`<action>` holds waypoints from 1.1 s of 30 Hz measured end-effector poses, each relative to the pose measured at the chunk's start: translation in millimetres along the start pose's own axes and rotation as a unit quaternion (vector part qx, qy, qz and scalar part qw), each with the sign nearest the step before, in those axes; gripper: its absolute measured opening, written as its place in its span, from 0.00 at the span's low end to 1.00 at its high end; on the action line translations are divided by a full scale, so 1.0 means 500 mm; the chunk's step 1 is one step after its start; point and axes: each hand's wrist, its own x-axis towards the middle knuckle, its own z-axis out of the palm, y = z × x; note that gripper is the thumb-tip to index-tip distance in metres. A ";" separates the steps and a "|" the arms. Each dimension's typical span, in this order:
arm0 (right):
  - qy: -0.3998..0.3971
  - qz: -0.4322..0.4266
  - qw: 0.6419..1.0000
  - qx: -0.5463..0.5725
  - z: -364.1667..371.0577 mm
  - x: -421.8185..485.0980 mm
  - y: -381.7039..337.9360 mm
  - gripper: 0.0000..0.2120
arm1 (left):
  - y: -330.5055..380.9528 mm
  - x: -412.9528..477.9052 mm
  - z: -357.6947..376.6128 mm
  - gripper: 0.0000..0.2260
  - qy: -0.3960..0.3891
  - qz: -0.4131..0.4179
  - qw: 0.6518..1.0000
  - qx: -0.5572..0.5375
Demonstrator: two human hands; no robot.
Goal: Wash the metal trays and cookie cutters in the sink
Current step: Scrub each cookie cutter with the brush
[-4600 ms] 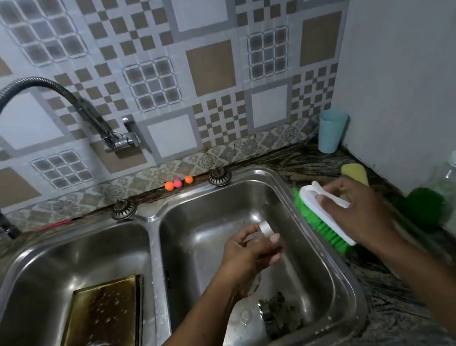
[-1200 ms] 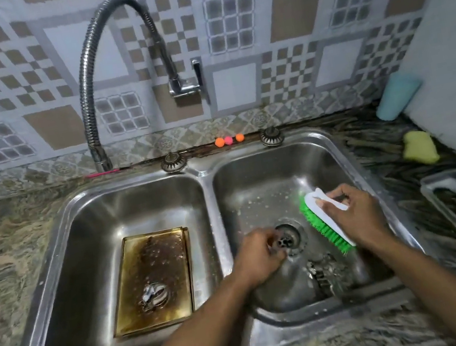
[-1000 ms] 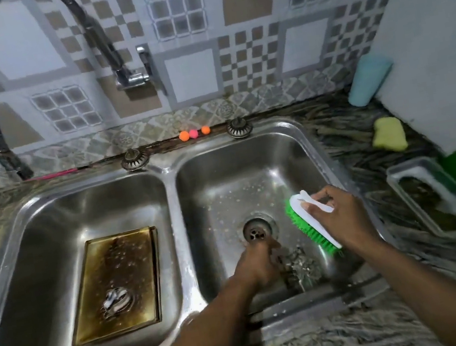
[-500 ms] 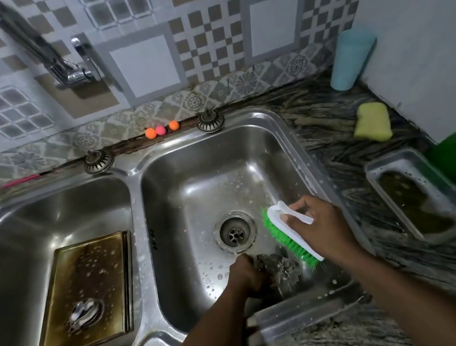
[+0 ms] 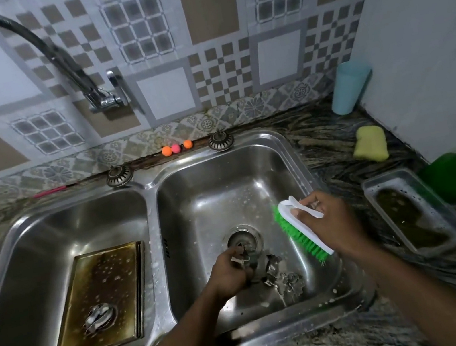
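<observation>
while l hand point(image 5: 230, 272) pinches a cookie cutter point(image 5: 245, 257) by the drain point(image 5: 243, 237), r hand point(image 5: 331, 223) grips brush point(image 5: 297, 232) just beside it.

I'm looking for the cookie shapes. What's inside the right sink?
A drain, a pile of metal cookie cutters, and the left hand gripping one cutter. The hand hides part of that cutter and the floor beneath.
</observation>
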 end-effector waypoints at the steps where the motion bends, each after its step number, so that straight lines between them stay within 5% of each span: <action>1: 0.010 -0.002 1.000 0.003 -0.012 0.004 -0.005 0.09 | 0.015 -0.007 -0.001 0.24 -0.003 0.019 1.000 -0.003; 12: 0.172 0.018 0.982 -0.076 -0.272 0.022 0.042 0.09 | 0.160 -0.047 0.077 0.21 -0.087 0.110 0.987 -0.077; 24: 0.075 0.071 0.948 -0.300 -0.293 0.010 0.129 0.17 | 0.196 -0.071 0.130 0.25 -0.092 0.132 0.980 -0.119; 33: 0.164 -0.020 0.972 -0.166 -0.273 0.021 -0.018 0.09 | 0.217 -0.094 0.048 0.27 -0.061 0.215 0.973 -0.063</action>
